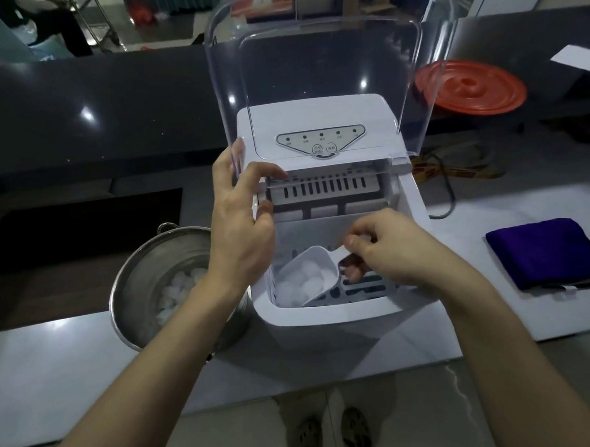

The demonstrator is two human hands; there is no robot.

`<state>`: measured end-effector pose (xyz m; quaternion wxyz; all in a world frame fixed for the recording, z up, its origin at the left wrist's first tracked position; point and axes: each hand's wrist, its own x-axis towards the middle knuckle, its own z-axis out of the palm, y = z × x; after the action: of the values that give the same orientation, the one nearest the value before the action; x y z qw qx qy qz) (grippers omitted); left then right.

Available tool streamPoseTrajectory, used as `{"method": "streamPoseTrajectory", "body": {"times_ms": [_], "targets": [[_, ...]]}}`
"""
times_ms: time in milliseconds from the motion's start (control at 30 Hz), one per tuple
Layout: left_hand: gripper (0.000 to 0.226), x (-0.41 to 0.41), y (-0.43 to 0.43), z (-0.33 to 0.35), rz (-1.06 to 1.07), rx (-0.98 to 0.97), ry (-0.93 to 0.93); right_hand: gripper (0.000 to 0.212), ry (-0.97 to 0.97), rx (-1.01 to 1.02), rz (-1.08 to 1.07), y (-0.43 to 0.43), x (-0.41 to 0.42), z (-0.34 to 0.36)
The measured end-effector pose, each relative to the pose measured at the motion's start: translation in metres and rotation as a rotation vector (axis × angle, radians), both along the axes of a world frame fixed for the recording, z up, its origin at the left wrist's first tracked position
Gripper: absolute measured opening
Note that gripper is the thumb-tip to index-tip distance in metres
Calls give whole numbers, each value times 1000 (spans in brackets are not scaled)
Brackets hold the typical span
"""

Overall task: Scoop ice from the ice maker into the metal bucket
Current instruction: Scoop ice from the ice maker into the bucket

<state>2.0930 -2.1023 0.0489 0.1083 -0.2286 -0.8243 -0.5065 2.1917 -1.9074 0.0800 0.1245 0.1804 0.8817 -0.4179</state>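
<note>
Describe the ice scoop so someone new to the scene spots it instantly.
Find the white ice maker mid-counter, its clear lid held up by the left hand. Inside its open basket, the right hand pinches a white plastic scoop. Unlike the slotted basket floor, it is solid and cradles ice pieces.

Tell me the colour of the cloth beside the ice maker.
The cloth is purple, seen in the head view.

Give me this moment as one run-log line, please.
left hand: holds clear lid up | right hand: grips scoop, ice in it, inside ice maker | metal bucket: partly filled with ice
</note>
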Motion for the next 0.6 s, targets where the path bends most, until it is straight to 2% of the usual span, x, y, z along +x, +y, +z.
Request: {"method": "streamPoseTrajectory", "body": {"times_ms": [100, 200, 600], "targets": [[52, 0, 0, -1, -3, -2, 3, 27, -106, 166, 150, -5, 0, -9], [49, 0, 0, 0, 1, -3, 4, 29, -141, 268, 195, -7, -2, -13], [52, -5, -1, -8, 11, 51, 49, 30, -136, 254, 167, -3, -11, -13]]}}
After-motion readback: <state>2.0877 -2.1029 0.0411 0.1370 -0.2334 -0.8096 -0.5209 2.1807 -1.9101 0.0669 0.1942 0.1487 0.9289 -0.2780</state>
